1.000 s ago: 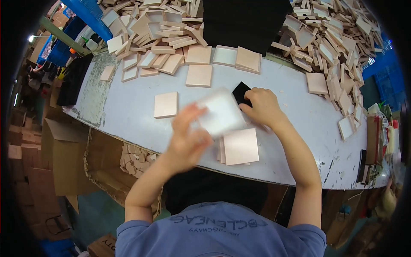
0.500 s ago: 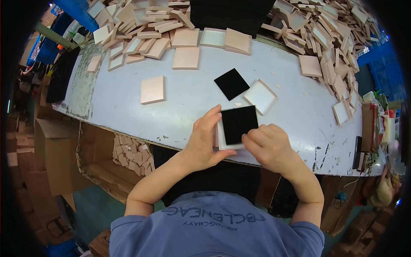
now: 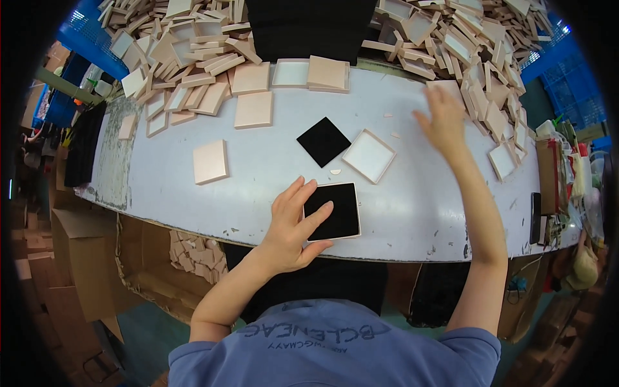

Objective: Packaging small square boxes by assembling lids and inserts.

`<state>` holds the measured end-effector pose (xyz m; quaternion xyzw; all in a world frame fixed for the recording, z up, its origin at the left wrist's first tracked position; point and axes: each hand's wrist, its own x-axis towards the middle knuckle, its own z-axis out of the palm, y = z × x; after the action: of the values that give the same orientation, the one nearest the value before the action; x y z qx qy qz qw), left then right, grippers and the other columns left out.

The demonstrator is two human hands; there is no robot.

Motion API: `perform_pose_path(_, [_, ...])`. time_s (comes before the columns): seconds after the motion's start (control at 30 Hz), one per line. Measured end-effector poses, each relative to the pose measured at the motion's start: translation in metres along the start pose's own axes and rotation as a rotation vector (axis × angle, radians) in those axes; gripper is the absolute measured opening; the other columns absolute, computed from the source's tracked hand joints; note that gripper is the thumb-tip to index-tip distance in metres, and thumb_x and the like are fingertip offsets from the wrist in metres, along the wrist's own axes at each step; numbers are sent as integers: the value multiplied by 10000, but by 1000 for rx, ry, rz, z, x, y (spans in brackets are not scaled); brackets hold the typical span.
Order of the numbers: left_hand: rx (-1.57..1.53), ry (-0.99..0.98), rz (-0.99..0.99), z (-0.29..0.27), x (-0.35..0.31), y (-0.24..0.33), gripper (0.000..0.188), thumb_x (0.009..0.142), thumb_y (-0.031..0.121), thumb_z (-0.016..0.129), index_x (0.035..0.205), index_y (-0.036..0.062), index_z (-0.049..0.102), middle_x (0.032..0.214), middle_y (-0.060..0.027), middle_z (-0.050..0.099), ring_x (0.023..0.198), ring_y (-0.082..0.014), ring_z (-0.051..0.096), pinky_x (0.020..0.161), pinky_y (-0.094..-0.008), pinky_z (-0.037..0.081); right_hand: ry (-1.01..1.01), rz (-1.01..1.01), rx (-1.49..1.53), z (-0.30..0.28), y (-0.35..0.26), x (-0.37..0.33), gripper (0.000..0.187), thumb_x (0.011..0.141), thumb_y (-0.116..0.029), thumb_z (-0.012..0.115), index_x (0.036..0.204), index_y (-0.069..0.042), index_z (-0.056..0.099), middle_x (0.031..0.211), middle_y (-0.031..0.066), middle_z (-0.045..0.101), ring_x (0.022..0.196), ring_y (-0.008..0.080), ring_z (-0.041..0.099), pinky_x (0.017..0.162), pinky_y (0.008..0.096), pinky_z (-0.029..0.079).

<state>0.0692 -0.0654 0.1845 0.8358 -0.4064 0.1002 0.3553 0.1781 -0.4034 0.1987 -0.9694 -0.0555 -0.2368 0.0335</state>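
Note:
At the table's near edge, a shallow pale pink box tray [image 3: 358,226] lies with a black square pad [image 3: 345,216] inside it. My left hand [image 3: 287,226] rests against its left side, fingers spread, one fingertip on the pad and the thumb by the lower edge. My right hand [image 3: 446,122] is stretched out to the far right, fingers extended and a little blurred. Its fingertips overlap a pale pink box piece [image 3: 449,91] at the pile's edge; whether they touch it I cannot tell. Beyond the tray lie another black pad [image 3: 324,142] and a white-lined box tray [image 3: 369,156].
Heaps of pink box pieces cover the back left [image 3: 187,64] and back right [image 3: 493,97] of the white table [image 3: 277,155]. A single box piece [image 3: 211,162] lies left of centre. Small paper scraps [image 3: 334,172] dot the surface. A cardboard box [image 3: 145,251] stands below the edge.
My right hand has left the black pad and moved far right to the pile. The tray with its pad now lies lower on the table, and my left hand has loosened, its fingers spread over it.

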Motion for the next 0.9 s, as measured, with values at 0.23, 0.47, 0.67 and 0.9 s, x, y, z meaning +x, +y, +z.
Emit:
perform_pose_path(0.23, [-64,-21,-23,1,-2,-1,453,746,287,661,1165,133,580,1344,-236,325,1227,-411,321,953,-457,242,-215,456,-426,33,46,17,650,676,-427,695,1140,-43,451,1115,220,526,1019,405,504,842,499,405])
perform_pose_path(0.47, [-8,-127,-6,-10,9,4,380,746,249,658,1118,181,616,1331,-235,305,1213,-394,329,943,-460,239,74,453,-141,24,54,-3,652,628,-321,711,1149,-33,446,1118,175,533,1028,347,513,883,445,402])
perform_pose_path(0.67, [-237,90,-70,0,-3,-11,782,700,288,727,1343,78,335,1353,-256,242,1203,-393,331,959,-445,291,-416,-311,972,-47,-91,-37,683,610,-227,732,1211,-51,460,1209,194,481,1060,332,497,908,395,400])
perform_pose_path(0.9, [-212,117,7,0,1,-14,931,653,255,781,1371,27,234,1358,-294,180,1199,-433,307,968,-449,329,-415,-619,776,-64,-133,-48,652,578,-231,747,1173,-75,531,1269,231,420,1097,383,452,913,430,394])
